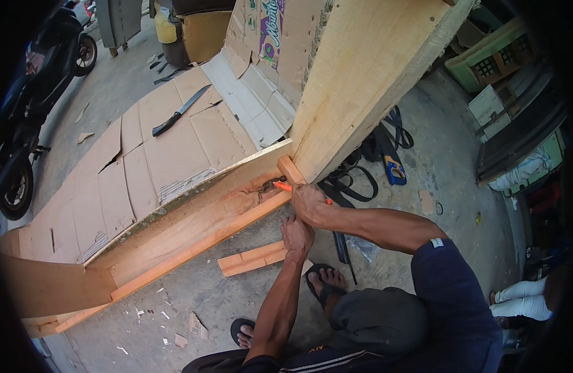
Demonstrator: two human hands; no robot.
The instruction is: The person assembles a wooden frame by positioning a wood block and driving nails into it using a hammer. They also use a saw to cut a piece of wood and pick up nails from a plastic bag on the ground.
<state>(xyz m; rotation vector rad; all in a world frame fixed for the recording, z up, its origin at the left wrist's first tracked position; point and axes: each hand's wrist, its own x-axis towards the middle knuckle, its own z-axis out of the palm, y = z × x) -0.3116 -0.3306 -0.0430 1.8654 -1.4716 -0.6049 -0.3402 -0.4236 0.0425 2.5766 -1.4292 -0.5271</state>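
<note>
Just 1 view here, a fisheye cam on the person's head, looking steeply down and a bit forward. It sits close over the left hand (297,236) and right hand (308,203), both forearms coming up from the lower edge. The long wooden beam (193,233) runs across the middle and the concrete floor (205,292) fills the bottom. Straight edges bow near the rim, corners go black. A parked motorcycle (25,93) shows far left.
</note>
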